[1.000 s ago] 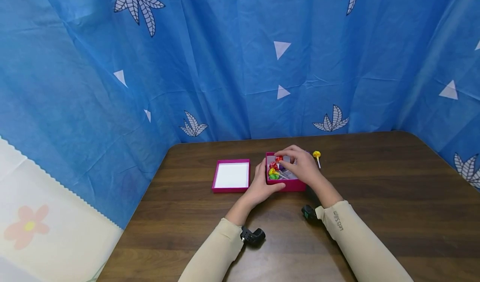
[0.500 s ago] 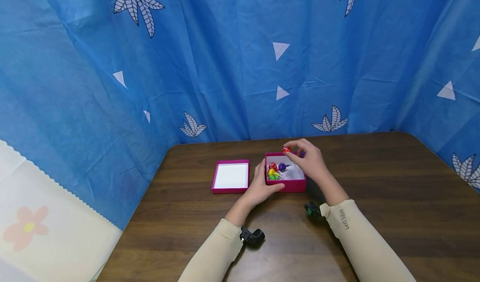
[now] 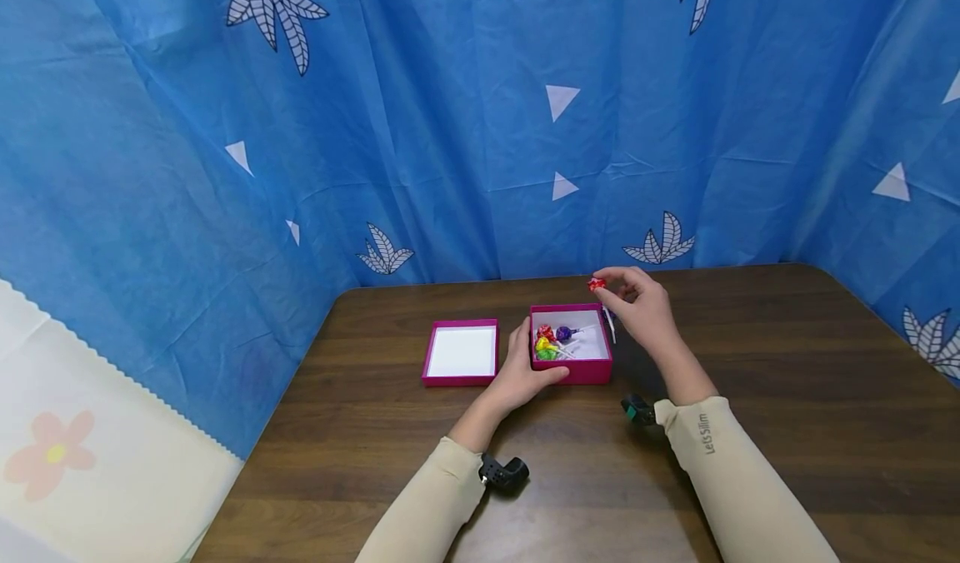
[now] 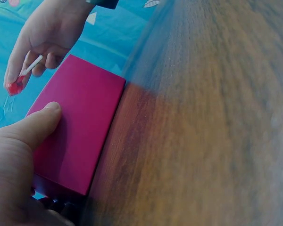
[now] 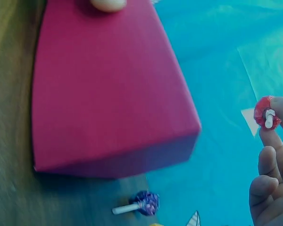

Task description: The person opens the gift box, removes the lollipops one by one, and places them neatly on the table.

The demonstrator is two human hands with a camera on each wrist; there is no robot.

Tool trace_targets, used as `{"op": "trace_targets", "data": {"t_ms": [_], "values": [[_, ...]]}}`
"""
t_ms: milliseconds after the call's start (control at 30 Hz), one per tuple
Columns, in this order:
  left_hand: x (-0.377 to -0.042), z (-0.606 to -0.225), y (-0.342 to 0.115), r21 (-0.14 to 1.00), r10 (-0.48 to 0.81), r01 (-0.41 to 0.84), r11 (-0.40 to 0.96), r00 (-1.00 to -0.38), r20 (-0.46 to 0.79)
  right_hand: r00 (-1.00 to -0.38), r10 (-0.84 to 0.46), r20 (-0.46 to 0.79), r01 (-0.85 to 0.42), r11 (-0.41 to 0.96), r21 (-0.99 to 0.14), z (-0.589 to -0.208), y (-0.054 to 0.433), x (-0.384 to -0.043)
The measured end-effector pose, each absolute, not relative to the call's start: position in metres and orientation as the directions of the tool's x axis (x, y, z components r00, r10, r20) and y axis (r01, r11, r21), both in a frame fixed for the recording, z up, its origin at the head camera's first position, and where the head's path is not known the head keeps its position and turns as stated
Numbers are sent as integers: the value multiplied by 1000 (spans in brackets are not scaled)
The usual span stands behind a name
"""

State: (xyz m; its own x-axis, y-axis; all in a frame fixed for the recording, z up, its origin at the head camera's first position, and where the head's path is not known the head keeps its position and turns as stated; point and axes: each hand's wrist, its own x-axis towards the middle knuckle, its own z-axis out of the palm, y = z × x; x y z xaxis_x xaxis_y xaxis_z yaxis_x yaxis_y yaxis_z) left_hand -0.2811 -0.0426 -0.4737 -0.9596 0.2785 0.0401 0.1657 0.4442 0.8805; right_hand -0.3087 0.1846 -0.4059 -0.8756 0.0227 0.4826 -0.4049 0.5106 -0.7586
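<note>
My left hand [image 3: 519, 373] grips the near left corner of a magenta box [image 3: 590, 372], its thumb on the front wall. Inside lie a red lollipop [image 3: 545, 331], a purple lollipop [image 3: 565, 334], a yellow one and a green one, bunched to the left. Past the box's far right corner, my right hand [image 3: 639, 309] pinches another red lollipop [image 5: 263, 112] by its wrapped head between thumb and fingertips. Its white stick [image 4: 34, 65] points back under the palm in the left wrist view. A second purple lollipop [image 5: 146, 203] lies on the table just beyond the box's right side.
Left of the box lies its magenta lid [image 3: 462, 351], white inside facing up. A sliver of yellow [image 5: 155, 224] shows at the bottom of the right wrist view. The wooden table [image 3: 780, 363] ends at a blue curtain [image 3: 480, 130] behind.
My right hand has lifted the red lollipop out of the box and carried it right and away, past the far rim. The left hand stays at the box.
</note>
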Motion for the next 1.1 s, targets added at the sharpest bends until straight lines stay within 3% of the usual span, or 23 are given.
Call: {"op": "trace_targets", "data": {"t_ms": [667, 1100], "values": [[-283, -477, -41, 877, 289, 175, 446, -956, 44, -919, 258, 299, -163, 442, -882, -422, 230, -317], [-281, -476, -42, 872, 287, 173, 458, -957, 39, -930, 319, 181, -64, 346, -936, -444, 244, -326]]}}
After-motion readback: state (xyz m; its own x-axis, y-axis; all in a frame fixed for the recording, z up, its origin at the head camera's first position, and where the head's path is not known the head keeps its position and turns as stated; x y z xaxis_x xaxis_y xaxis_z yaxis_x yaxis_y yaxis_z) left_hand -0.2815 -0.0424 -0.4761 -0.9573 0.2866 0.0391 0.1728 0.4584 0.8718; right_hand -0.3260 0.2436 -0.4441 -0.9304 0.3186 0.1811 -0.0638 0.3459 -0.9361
